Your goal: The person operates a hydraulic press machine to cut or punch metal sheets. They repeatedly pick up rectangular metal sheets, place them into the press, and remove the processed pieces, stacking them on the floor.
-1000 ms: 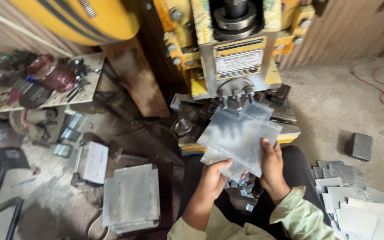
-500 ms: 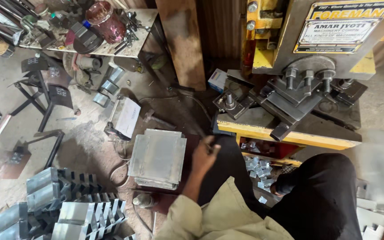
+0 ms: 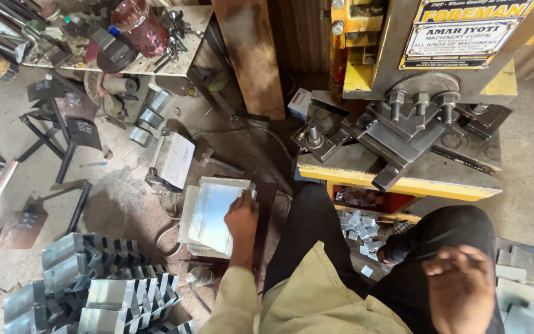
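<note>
A stack of flat shiny metal sheets (image 3: 205,216) lies on the floor to my left. My left hand (image 3: 242,216) reaches down to it, fingers curled over the right edge of the top sheet. My right hand (image 3: 458,284) is blurred, low at the right over my dark-trousered knee, with fingers loosely apart and nothing in it. A yellow and grey press machine (image 3: 403,124) stands straight ahead of me, its dark die block (image 3: 397,142) bare.
Folded metal channel pieces (image 3: 94,291) are piled at the lower left. Small metal offcuts (image 3: 356,226) lie under the press. Flat blanks (image 3: 526,291) sit at the lower right. A cluttered bench (image 3: 125,43), a wooden plank (image 3: 248,55) and a dark metal stand (image 3: 63,136) lie beyond.
A second ago both hands held a metal sheet up at the press. Since then my view has swung left, my left hand has gone down onto the stack and my right hand has dropped to my knee.
</note>
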